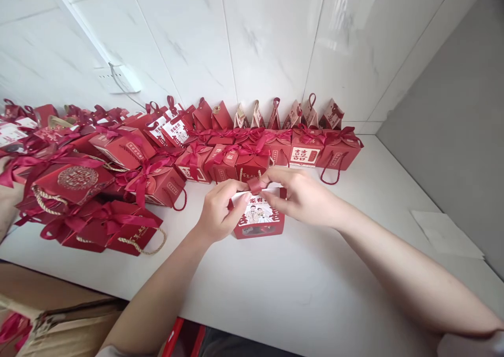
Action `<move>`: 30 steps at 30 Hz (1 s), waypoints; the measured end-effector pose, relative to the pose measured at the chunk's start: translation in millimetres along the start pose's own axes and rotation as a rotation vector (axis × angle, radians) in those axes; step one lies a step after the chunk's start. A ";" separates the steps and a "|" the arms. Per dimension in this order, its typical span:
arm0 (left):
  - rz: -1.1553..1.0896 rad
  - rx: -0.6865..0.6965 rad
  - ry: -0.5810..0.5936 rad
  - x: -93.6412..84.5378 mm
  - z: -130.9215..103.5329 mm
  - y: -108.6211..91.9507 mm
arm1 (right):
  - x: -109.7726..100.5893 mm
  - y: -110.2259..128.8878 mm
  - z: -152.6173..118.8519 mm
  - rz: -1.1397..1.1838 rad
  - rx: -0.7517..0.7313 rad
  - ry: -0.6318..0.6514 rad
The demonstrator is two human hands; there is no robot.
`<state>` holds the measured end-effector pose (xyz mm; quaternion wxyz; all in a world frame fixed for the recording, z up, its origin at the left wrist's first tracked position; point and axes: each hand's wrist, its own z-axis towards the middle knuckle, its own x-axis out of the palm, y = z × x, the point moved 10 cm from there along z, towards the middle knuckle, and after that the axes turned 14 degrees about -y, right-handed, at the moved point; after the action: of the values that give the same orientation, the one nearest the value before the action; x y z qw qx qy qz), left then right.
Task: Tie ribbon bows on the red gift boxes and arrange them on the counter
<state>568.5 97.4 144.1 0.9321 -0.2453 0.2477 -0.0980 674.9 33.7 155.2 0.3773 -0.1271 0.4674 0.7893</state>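
A red gift box (260,230) with a white printed card of a cartoon couple on its front stands upright on the white table, between my hands. At its top is a dark red ribbon (256,185). My left hand (222,210) is closed on the box's upper left edge, thumb against the card and fingers behind. My right hand (303,195) pinches the ribbon at the top from the right, thumb and forefinger close together. The back of the box and some fingertips are hidden.
Rows of red gift boxes (277,147) with ribbons and cord handles line the tiled wall. More boxes (84,181) are heaped at the left. An opened cardboard carton (74,325) sits at lower left. White paper (444,233) lies at right; a wall socket (118,79) holds a cable.
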 end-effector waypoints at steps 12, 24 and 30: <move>0.011 0.055 0.005 1.2 0.4 -4.5 | -5.9 1.7 -0.1 0.003 -0.013 -0.036; -0.063 -0.097 -0.018 0.9 -3.3 4.3 | -4.5 4.1 -1.3 0.026 -0.067 0.052; -0.052 -0.162 -0.054 -1.2 1.7 2.8 | -19.4 15.3 0.0 0.269 -0.081 -0.074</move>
<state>568.4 100.9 144.5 0.9127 -0.3288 0.2230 -0.0952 677.3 20.2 175.7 0.2798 -0.0494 0.4339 0.8550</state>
